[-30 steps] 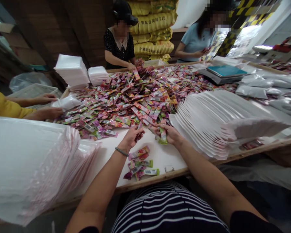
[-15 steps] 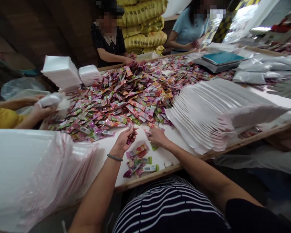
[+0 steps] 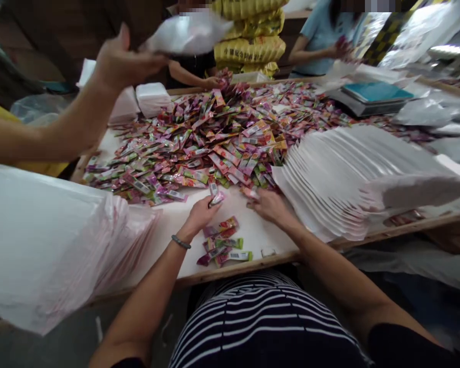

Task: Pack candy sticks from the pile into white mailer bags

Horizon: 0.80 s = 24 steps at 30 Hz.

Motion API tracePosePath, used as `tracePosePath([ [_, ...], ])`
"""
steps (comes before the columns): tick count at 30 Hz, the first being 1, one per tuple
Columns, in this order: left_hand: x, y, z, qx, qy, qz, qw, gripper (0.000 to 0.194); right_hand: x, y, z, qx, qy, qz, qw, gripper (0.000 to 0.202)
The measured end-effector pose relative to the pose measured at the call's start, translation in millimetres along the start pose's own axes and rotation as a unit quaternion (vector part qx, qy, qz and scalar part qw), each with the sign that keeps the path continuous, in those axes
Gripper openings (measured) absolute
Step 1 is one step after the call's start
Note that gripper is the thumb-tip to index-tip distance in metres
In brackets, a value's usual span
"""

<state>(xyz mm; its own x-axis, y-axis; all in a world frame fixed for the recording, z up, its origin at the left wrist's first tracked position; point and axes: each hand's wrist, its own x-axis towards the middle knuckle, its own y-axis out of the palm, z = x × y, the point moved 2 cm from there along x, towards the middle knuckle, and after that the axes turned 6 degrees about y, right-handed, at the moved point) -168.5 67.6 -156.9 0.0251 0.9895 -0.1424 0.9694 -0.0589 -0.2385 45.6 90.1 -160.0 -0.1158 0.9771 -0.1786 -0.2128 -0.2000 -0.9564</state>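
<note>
My left hand (image 3: 200, 214), with a beaded bracelet on its wrist, is closed around small sachets (image 3: 216, 198) at the near edge of the big pile. To its right, my right hand (image 3: 271, 205) has its fingertips closed on a pink sachet (image 3: 250, 192), slightly blurred, just above the white tabletop (image 3: 172, 217). A small loose group of pink, purple and green sachets (image 3: 230, 255) lies between my forearms, close to the table's front edge. Beyond both hands spreads the large heap of similar sachets (image 3: 199, 138).
A co-worker's arm (image 3: 111, 76) reaches across the upper left with a shiny pouch (image 3: 189, 33). Stacked white bags (image 3: 46, 220) stand at left, and fanned bags (image 3: 329, 179) at right. A scale (image 3: 377, 94) sits farther back. Two people handle sachets across the table.
The co-worker's arm at the left has swung up and across with the pouch. My right hand has moved a little to the right. My left hand still holds sachets.
</note>
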Motion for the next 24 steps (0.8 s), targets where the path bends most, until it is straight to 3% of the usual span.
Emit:
tracePosePath([
  [2, -14.6, 3.1, 0.7, 0.166, 0.060, 0.071, 0.982, 0.044, 6.0, -7.4, -13.4, -0.015, 0.003, -0.031, 0.999, 0.024],
  [5, -42.4, 12.3, 5.0, 0.359, 0.113, 0.177, 0.909, 0.078, 14.2, -10.4, -26.1, -0.018, 0.009, -0.009, 1.000, 0.025],
  [7, -62.4, 17.9, 9.3, 0.398, 0.144, 0.211, 0.881, 0.078, 15.0, -11.0, -26.4, 0.001, 0.021, -0.019, 1.000, 0.029],
  [9, -80.8, 22.9, 13.4, 0.405, 0.183, 0.230, 0.866, 0.065, 12.2, -11.4, -16.0, 0.035, -0.014, -0.047, 0.998, 0.034],
  [11, -96.4, 26.0, 17.1, 0.398, 0.218, 0.232, 0.861, 0.059, 6.9, -9.1, 5.7, 0.068, -0.106, -0.037, 0.991, 0.038],
  [13, -109.2, 24.5, 19.2, 0.385, 0.255, 0.199, 0.865, 0.058, 0.3, -1.9, 32.9, 0.077, -0.206, 0.039, 0.975, 0.040],
  [16, -123.8, 11.3, 19.0, 0.374, 0.310, 0.056, 0.872, 0.067, -13.3, 13.2, 65.0, 0.067, -0.282, 0.154, 0.945, 0.060],
  [18, -129.8, 0.9, 19.1, 0.389, 0.310, -0.013, 0.867, 0.082, -27.6, 23.2, 72.8, 0.074, -0.305, 0.187, 0.931, 0.069],
  [20, -131.0, -5.5, 21.1, 0.412, 0.272, 0.005, 0.870, 0.086, -46.1, 32.7, 69.1, 0.074, -0.336, 0.203, 0.917, 0.068],
  [24, -124.0, -7.7, 28.0, 0.398, 0.186, 0.117, 0.891, 0.048, -75.5, 46.2, 46.8, 0.054, -0.392, 0.198, 0.897, 0.080],
])
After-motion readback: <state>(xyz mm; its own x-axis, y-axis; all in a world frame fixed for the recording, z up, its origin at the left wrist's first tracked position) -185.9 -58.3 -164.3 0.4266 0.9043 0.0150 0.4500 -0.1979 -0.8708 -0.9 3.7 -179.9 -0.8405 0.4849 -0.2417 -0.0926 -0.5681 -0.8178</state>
